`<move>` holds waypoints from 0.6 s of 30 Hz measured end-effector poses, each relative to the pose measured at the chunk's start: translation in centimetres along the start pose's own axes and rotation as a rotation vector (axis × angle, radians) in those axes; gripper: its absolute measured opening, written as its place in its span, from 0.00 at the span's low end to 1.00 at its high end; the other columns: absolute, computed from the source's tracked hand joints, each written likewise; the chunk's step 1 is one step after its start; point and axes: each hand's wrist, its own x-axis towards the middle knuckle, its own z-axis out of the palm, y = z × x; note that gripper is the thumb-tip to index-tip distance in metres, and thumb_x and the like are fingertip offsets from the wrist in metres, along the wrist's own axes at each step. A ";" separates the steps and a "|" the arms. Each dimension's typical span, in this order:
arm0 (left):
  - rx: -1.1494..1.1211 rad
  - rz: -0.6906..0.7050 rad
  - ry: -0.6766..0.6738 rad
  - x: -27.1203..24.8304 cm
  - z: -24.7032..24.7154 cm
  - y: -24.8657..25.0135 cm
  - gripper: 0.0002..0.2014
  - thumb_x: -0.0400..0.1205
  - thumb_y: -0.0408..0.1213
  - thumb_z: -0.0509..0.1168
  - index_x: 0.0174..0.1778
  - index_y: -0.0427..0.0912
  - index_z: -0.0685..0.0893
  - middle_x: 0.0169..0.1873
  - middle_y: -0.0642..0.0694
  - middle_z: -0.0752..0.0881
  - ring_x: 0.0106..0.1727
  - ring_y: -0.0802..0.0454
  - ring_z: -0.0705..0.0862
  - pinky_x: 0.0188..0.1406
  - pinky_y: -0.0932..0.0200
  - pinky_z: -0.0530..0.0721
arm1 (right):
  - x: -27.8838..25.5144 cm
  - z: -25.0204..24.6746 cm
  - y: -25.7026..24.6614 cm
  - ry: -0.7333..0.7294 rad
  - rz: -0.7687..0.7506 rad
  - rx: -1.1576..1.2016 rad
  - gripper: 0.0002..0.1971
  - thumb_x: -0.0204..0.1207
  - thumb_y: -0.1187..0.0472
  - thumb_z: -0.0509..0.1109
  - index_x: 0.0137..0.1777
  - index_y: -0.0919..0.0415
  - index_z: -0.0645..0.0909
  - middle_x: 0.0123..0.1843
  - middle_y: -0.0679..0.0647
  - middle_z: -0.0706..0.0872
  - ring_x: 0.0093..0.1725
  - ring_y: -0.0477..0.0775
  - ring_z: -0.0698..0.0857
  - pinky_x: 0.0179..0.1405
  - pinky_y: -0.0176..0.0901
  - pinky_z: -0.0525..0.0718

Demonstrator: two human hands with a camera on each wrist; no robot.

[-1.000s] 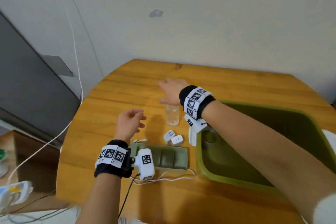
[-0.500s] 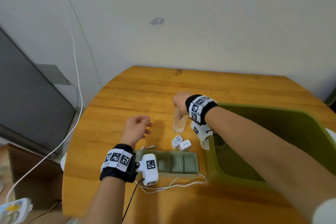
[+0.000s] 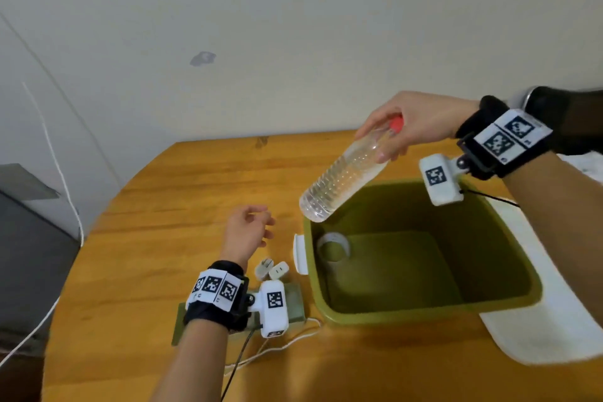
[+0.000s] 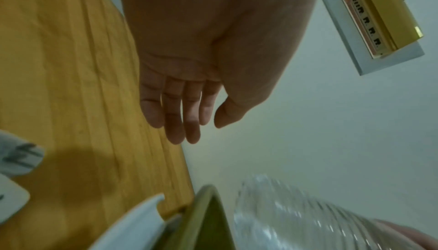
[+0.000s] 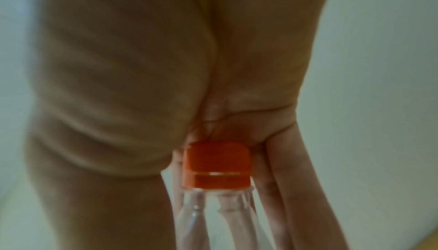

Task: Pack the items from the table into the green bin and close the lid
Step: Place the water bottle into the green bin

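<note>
My right hand (image 3: 396, 137) grips the neck of a clear plastic bottle (image 3: 339, 179) with a red cap (image 5: 217, 166), holding it tilted in the air over the far left corner of the green bin (image 3: 509, 297). The bin stands lidless, with a roll of white tape (image 3: 334, 243) inside near its left wall. My left hand (image 3: 249, 233) hovers above the table with relaxed fingers (image 4: 175, 115) and holds nothing. Two white charger plugs (image 3: 272, 269) lie on the table just in front of it.
A green compartment tray (image 3: 293, 303) lies under my left wrist, with a white cable (image 3: 287, 341) beside it. The white lid (image 3: 554, 320) lies at the bin's right side. A white latch (image 3: 299, 253) sticks out of the bin's left wall. The wooden table (image 3: 146, 238) ends at the wall.
My right hand has lifted the bottle off the table and carried it up and right over the bin, tilting it. My left hand has stayed near the plugs.
</note>
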 end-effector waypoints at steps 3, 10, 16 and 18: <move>0.030 -0.007 -0.091 -0.4 3.6 0.7 0.10 0.85 0.39 0.63 0.58 0.39 0.84 0.52 0.40 0.91 0.39 0.46 0.85 0.39 0.49 0.84 | -3.3 -1.3 4.5 -0.013 0.087 -0.019 0.22 0.65 0.57 0.86 0.58 0.42 0.87 0.36 0.40 0.92 0.36 0.52 0.91 0.39 0.37 0.84; 0.162 0.014 0.002 0.2 8.7 0.8 0.16 0.84 0.40 0.66 0.67 0.48 0.80 0.52 0.45 0.87 0.44 0.47 0.88 0.48 0.46 0.91 | -3.3 4.7 14.9 -0.098 0.203 0.013 0.25 0.68 0.50 0.82 0.66 0.42 0.83 0.56 0.39 0.87 0.52 0.43 0.85 0.61 0.48 0.80; 0.145 -0.061 0.039 1.2 9.5 1.0 0.16 0.84 0.34 0.65 0.69 0.46 0.80 0.49 0.46 0.87 0.47 0.44 0.90 0.53 0.40 0.91 | -0.8 11.0 21.1 -0.031 0.168 0.143 0.28 0.64 0.58 0.86 0.64 0.43 0.84 0.58 0.42 0.87 0.53 0.43 0.85 0.62 0.50 0.84; 0.162 -0.059 0.052 1.4 9.7 0.8 0.17 0.85 0.34 0.64 0.70 0.46 0.80 0.50 0.45 0.88 0.47 0.44 0.91 0.53 0.40 0.91 | -0.4 12.2 22.7 -0.047 0.171 0.217 0.28 0.63 0.64 0.86 0.61 0.42 0.84 0.57 0.43 0.88 0.51 0.41 0.86 0.61 0.48 0.85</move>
